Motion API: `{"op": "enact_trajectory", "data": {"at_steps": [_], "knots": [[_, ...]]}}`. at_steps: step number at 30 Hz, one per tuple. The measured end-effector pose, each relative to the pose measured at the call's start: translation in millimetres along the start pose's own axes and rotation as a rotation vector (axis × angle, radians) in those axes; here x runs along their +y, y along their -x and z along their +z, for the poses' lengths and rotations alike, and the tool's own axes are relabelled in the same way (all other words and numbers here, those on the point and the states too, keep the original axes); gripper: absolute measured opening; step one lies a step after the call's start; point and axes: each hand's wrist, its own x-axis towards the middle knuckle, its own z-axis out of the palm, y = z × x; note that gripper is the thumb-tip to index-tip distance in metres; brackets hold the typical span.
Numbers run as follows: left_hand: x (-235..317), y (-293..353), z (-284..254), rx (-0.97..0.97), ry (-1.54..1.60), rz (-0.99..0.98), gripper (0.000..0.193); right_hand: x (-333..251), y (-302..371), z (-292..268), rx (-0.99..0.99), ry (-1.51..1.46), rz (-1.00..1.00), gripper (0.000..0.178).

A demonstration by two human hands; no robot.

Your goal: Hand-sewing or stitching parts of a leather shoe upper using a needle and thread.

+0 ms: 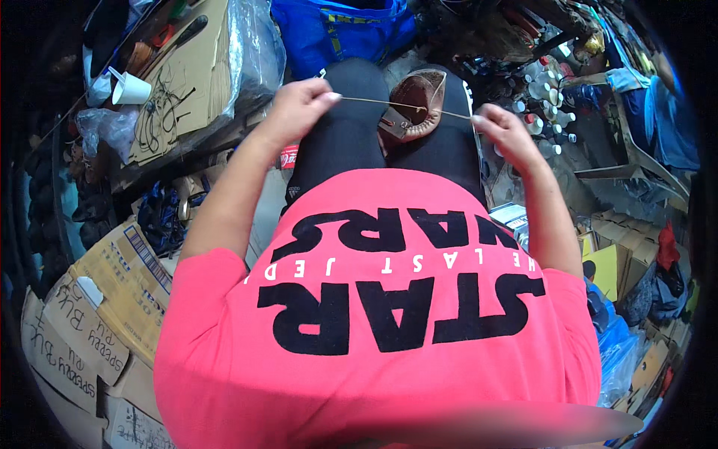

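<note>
Head view shows a brown shoe (413, 105) resting on the lap — left hand (299, 108) and right hand (502, 127) on either side of it, fingers pinched on a taut thread (370, 100) running through it.

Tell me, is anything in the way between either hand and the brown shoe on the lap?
Nothing visible blocks them. The left hand and right hand each pinch an end of a taut thread that runs through the brown shoe resting between the knees.
</note>
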Motion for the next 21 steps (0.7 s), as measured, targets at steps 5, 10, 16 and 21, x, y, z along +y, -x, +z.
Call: {"op": "enact_trajectory", "data": {"at_steps": [5,10,16,21], "knots": [[9,-10,2,0.256,0.031,0.21,0.026,23,10,-26,0.192,0.088,-0.031,0.025],[71,-44,39,0.139,-0.212,0.648,0.041,-29,-4,1,0.159,0.124,-0.228,0.021],[93,-82,52,-0.275,-0.298,0.407,0.032,-47,-31,5,0.1,0.468,-0.515,0.009],[82,-93,57,-0.433,-0.062,0.294,0.022,-53,-35,1,0.078,0.569,-0.6,0.007]]}}
